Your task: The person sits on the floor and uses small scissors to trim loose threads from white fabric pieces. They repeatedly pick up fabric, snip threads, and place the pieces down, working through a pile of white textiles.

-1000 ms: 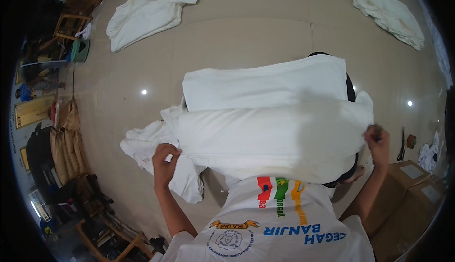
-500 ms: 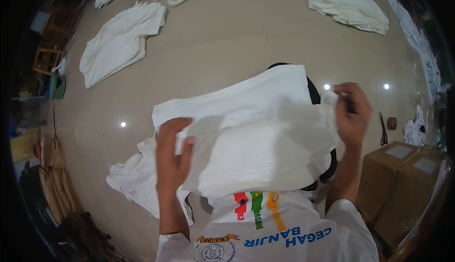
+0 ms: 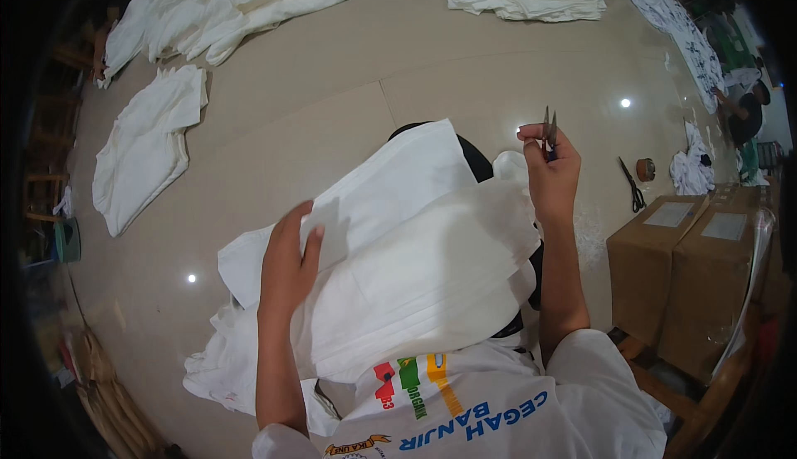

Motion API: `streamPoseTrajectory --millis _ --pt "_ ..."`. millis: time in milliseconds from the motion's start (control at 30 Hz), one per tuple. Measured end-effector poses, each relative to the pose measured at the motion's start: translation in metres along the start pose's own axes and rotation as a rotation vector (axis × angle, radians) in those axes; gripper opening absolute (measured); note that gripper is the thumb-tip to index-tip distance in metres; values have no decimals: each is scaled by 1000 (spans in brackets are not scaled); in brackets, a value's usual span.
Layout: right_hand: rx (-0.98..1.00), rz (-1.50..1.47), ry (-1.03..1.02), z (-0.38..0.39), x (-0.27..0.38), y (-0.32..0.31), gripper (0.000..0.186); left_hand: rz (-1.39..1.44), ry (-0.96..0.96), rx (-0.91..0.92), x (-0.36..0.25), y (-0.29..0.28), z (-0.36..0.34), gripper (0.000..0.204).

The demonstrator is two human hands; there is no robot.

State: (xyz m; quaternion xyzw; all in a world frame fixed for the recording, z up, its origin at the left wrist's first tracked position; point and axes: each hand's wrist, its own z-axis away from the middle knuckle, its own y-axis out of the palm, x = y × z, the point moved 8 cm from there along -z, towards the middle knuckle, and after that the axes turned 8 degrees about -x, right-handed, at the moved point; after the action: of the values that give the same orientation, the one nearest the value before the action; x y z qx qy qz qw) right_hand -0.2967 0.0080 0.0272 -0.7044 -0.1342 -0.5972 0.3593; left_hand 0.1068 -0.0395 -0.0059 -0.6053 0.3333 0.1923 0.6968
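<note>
My left hand [image 3: 286, 264] lies on folded white cloth [image 3: 398, 285] across my lap, fingers apart, near a flatter folded panel [image 3: 390, 177] above it. Raised at the cloth's upper right, my right hand [image 3: 550, 173] is closed on small scissors [image 3: 548, 123], their blades pointing up. A black surface [image 3: 471, 153] shows behind the cloth. Loose, crumpled white fabric [image 3: 220, 359] spills out at lower left.
Several piles of white cloth [image 3: 145, 148] lie on the tiled floor [image 3: 324, 85]. At right are large black scissors [image 3: 633, 189], a brown roll of tape [image 3: 646, 168], cardboard boxes [image 3: 647, 268] and a co-worker [image 3: 747, 114] by a long printed cloth [image 3: 664, 36].
My left hand has left the cloth's left edge and moved up onto it, fingers opened. My right hand has risen with the scissors. The view has shifted, showing more cloth piles beyond.
</note>
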Motion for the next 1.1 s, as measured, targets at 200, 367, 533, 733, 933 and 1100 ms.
streamPoseTrajectory --millis 200,367,533,733,933,1100 --pt "89 -47 -83 9 22 9 14 102 -63 173 42 105 -103 30" --pt "182 -92 -16 19 16 26 12 294 -199 351 44 125 -113 25" --pt "418 166 -79 50 31 86 16 440 -294 296 -9 73 -82 26" --pt "729 142 131 89 12 129 40 706 -344 268 -61 53 -27 27" --pt "608 76 93 99 2 116 41 757 -270 210 -59 55 -4 22" --pt "530 -340 367 108 0 101 27 782 -331 69 -47 55 -2 19"
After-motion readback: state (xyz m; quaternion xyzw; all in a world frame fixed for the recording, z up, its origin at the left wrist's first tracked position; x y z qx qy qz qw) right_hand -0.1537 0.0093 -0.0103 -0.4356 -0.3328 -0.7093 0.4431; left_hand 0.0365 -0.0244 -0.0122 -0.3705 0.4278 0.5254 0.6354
